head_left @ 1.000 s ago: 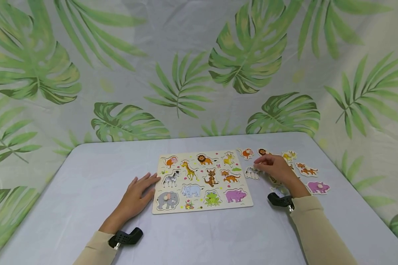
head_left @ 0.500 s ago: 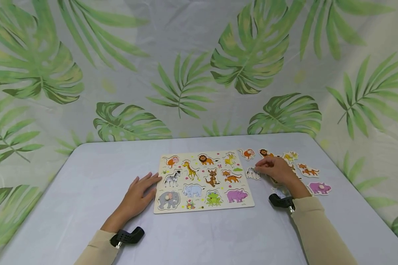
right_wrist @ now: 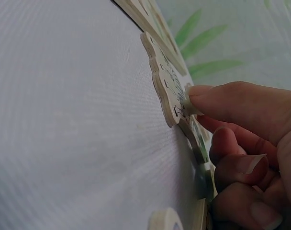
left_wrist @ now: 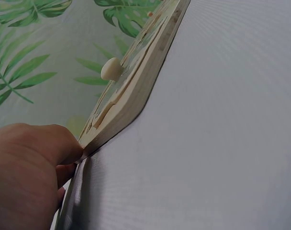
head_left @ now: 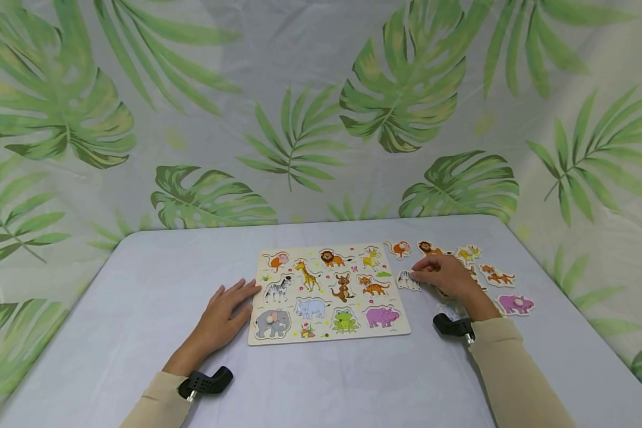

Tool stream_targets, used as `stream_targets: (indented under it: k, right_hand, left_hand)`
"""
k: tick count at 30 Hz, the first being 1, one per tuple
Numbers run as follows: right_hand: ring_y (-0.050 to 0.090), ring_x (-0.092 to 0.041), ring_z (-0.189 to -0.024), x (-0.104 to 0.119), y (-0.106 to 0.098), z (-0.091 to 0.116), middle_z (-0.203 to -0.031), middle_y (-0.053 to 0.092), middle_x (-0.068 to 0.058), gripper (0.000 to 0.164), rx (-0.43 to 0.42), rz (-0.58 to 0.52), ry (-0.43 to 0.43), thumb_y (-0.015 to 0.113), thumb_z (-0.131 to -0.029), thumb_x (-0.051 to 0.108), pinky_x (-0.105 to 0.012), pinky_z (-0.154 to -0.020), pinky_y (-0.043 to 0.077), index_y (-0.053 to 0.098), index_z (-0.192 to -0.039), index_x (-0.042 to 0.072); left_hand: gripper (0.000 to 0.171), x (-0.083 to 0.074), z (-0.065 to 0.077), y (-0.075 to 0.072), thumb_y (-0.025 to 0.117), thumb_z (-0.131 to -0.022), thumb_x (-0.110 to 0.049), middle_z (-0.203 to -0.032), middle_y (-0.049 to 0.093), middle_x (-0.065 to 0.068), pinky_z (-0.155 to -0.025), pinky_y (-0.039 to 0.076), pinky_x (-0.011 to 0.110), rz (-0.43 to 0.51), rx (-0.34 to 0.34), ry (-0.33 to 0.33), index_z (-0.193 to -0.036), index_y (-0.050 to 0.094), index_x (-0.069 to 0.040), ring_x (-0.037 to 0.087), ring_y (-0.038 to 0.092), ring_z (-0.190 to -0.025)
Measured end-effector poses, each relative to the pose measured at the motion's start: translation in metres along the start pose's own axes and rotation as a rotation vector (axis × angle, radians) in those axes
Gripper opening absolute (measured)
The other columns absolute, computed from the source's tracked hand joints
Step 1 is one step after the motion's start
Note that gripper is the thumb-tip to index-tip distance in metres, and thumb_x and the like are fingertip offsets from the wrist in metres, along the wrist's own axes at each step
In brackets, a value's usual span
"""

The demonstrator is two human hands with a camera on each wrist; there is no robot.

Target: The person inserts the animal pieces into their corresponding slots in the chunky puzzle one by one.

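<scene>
A wooden animal puzzle board [head_left: 400, 329] lies flat on the table. My left hand [head_left: 222, 314] rests at its left edge, fingers extended, fingertips touching the rim; in the left wrist view the thumb meets the board's corner. An elephant piece [head_left: 279, 326] with a round knob [left_wrist: 111, 69] sits in the lower-left recess. Right of the board, my right hand [head_left: 449, 278] pinches the knob [right_wrist: 188, 104] of a zebra piece [head_left: 405, 281] between thumb and index finger. The other right fingers are curled under. The zebra piece stays low, close to the tabletop, in the right wrist view.
Around the right hand lie loose pieces: a monkey [head_left: 400, 248], a lion [head_left: 427, 247], a yellow antlered animal [head_left: 466, 254], a tiger [head_left: 496, 275] and a purple hippo [head_left: 513, 304]. Others are partly hidden beneath the hand. A leaf-print cloth [head_left: 310, 196] hangs behind the table [head_left: 321, 386].
The whole head view has shifted slightly right. Both hands keep nearly the same places, the right still at the zebra piece and the left at the board's edge.
</scene>
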State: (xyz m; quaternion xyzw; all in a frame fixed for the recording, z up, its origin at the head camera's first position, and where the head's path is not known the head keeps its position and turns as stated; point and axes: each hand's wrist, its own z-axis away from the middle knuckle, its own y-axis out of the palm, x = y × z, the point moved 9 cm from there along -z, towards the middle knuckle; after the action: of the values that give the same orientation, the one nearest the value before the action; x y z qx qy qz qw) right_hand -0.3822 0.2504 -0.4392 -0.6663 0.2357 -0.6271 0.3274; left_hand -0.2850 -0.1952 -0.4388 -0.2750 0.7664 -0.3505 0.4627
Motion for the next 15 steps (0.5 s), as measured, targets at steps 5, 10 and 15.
stream_targets:
  k: [5,10,15]
  right_hand:
    - [0.050,-0.019,-0.074,-0.0012,0.0015,-0.0016,-0.080,0.060,-0.003,0.027,-0.007,-0.001,-0.023,0.075,-0.084,0.032,-0.029,-0.063,0.042,0.072,-0.097,0.009]
    - [0.050,-0.019,-0.072,-0.0011,0.0019,-0.0021,-0.078,0.058,-0.003,0.026,0.001,-0.018,-0.017,0.076,-0.084,0.031,-0.029,-0.062,0.042,0.072,-0.096,0.009]
    - [0.049,-0.019,-0.071,0.0008,0.0004,-0.0015,-0.077,0.059,-0.003,0.027,0.002,-0.020,-0.016,0.075,-0.084,0.031,-0.030,-0.062,0.042,0.072,-0.097,0.007]
  left_hand:
    - [0.041,-0.0006,0.0000,0.0001,0.059,-0.094,-0.010,-0.144,0.049,0.009,-0.115,0.012,0.060,-0.002,-0.001,0.001,-0.135,0.057,-0.010,0.034,0.036,-0.138]
    - [0.042,-0.0013,0.0000,-0.0002,0.059,-0.094,-0.010,-0.144,0.049,0.010,-0.115,0.012,0.060,0.002,-0.001,0.000,-0.135,0.056,-0.009,0.034,0.036,-0.138]
    - [0.041,-0.0006,0.0001,0.0002,0.059,-0.094,-0.010,-0.144,0.049,0.009,-0.115,0.012,0.060,0.001,-0.001,-0.003,-0.135,0.057,-0.010,0.034,0.036,-0.138]
